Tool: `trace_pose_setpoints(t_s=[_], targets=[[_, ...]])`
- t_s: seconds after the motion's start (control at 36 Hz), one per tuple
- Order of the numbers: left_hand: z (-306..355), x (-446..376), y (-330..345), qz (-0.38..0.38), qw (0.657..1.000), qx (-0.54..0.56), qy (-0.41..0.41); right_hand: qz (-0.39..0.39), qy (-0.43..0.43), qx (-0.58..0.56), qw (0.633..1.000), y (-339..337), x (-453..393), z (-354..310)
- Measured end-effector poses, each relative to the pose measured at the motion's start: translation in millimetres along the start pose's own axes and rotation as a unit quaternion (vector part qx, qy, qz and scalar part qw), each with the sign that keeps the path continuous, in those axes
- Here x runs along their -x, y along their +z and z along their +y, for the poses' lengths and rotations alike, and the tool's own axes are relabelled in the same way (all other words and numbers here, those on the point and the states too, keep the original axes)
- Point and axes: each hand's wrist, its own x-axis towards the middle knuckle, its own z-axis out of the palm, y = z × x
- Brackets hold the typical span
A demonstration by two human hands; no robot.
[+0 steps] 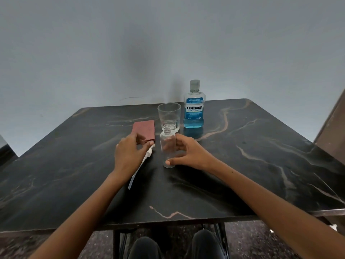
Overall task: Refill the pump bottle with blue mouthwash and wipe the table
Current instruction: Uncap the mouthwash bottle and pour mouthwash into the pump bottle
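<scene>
A small clear bottle (167, 146) stands upright and uncapped in the middle of the dark marble table (261, 156). My right hand (186, 152) curls round its right side and grips it. My left hand (128, 152) holds the white pump head (148, 154), whose thin dip tube (133, 176) slants down toward me over the table. Behind the bottle stands a clear drinking glass (169, 116). A capped mouthwash bottle (193, 107) with blue liquid in its lower part stands to the right of the glass. A folded reddish cloth (144, 130) lies just beyond my left hand.
A grey wall rises behind the table's far edge. A brown panel (334, 126) leans in at the right edge of view. The table's black metal legs (116, 243) and my knees show below the near edge.
</scene>
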Motion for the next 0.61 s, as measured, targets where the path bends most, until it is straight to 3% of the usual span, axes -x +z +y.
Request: trace_pose_setpoints(t_s=[0.22,0.39,0.47,0.61], targets=[[30.9,-0.3,-9.9,0.100,0.992,0.054,0.044,-0.047,0.028,0.030,0.998,-7.5,4.4,-5.5],[80.4,2.3,-24.2,0.176,0.968,0.139,0.109,-0.077,0.060,0.050,0.994,-47.0,9.2,-12.6],[106.5,6.1,-18.8,0.189,0.958,0.150,0.152,-0.001,0.076,0.045,0.996,-76.2,9.8,-10.5],[141.2,7.5,5.3,0.153,0.955,0.171,0.189,0.231,0.139,0.094,0.958,-109.5,-12.2,4.1]])
